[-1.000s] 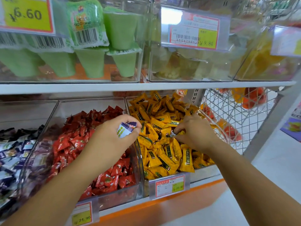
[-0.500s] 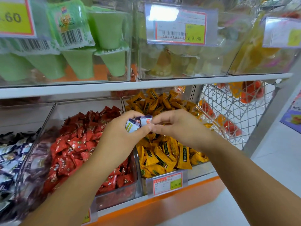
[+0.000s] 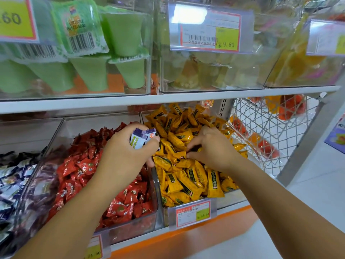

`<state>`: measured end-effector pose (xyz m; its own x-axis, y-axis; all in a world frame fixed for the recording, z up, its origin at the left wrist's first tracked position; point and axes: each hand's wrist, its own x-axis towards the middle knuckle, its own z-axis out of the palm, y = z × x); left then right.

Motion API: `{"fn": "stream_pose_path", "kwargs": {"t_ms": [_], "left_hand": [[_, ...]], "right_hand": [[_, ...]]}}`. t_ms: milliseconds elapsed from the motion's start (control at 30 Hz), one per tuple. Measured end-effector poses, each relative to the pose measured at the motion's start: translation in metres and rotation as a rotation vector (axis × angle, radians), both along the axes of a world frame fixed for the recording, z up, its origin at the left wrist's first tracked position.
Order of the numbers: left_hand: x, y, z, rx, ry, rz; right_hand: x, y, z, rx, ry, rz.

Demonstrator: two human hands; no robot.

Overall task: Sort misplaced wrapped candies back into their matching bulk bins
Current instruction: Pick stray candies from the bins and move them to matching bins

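Note:
My left hand (image 3: 127, 157) hovers over the divider between the red and yellow bins and grips a few white-and-purple wrapped candies (image 3: 141, 140) between thumb and fingers. My right hand (image 3: 211, 148) is down in the bin of yellow candies (image 3: 186, 176). Its thumb and forefinger are curled together and pinch a candy in the pile, whose wrapper is mostly hidden. The red candies (image 3: 84, 165) fill the clear bin to the left. A bin of white-and-blue candies (image 3: 11, 180) like those in my left hand sits at the far left.
A white shelf (image 3: 168, 99) runs right above the bins and carries clear boxes of green jelly cups (image 3: 89, 71). A wire basket (image 3: 270, 128) with orange packs stands to the right of the yellow bin. Price tags (image 3: 192, 214) hang on the bin fronts.
My right hand passed a white-and-purple candy to my left hand, then dropped back into the yellow candies. My left hand now holds more candies and has stayed above the divider.

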<state>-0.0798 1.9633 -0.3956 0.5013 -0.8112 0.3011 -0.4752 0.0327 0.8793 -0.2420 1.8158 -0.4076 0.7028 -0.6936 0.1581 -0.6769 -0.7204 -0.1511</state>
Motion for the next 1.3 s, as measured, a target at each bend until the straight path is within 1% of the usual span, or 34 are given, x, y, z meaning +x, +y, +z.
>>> {"fn": "stream_pose_path", "kwargs": {"t_ms": [67,100,200,300,467,667,700,733,833,967,1100,1233,1300], "left_hand": [[0.001,0.001,0.001,0.007,0.011,-0.002],[0.002,0.002,0.001,0.011,0.017,-0.003],[0.003,0.004,0.001,0.021,0.013,0.006],[0.003,0.005,0.003,0.029,0.028,0.010],[0.001,0.009,0.008,-0.002,0.086,0.006],[0.001,0.010,0.008,-0.006,0.156,-0.024],[0.001,0.010,0.007,-0.001,0.162,-0.031],[0.002,0.009,0.006,0.001,0.168,-0.040],[0.003,0.008,0.007,-0.008,0.192,-0.068],[0.000,0.005,0.006,0.000,0.198,-0.116],[-0.005,0.002,0.006,0.028,0.123,-0.155],[-0.007,-0.001,0.005,0.044,0.079,-0.171],[-0.006,-0.002,0.003,0.033,0.075,-0.146]], "right_hand": [[-0.005,-0.001,0.005,0.107,-0.015,0.011],[-0.007,-0.001,0.006,0.100,-0.007,-0.002],[-0.006,-0.004,0.000,-0.032,0.046,-0.085],[0.000,-0.003,-0.008,-0.110,0.041,-0.119],[0.005,-0.007,-0.012,-0.130,0.031,-0.162],[0.008,-0.009,-0.017,-0.146,0.031,-0.142],[0.008,-0.010,-0.017,-0.116,-0.009,-0.125],[0.006,-0.010,-0.014,-0.044,-0.084,-0.109],[-0.005,-0.010,0.003,0.245,-0.330,-0.074],[-0.014,0.005,0.026,0.447,-0.552,-0.054],[-0.009,0.020,0.033,0.659,-0.645,0.017],[0.002,0.032,0.033,0.787,-0.718,0.112],[0.006,0.036,0.034,0.800,-0.691,0.162]]}}
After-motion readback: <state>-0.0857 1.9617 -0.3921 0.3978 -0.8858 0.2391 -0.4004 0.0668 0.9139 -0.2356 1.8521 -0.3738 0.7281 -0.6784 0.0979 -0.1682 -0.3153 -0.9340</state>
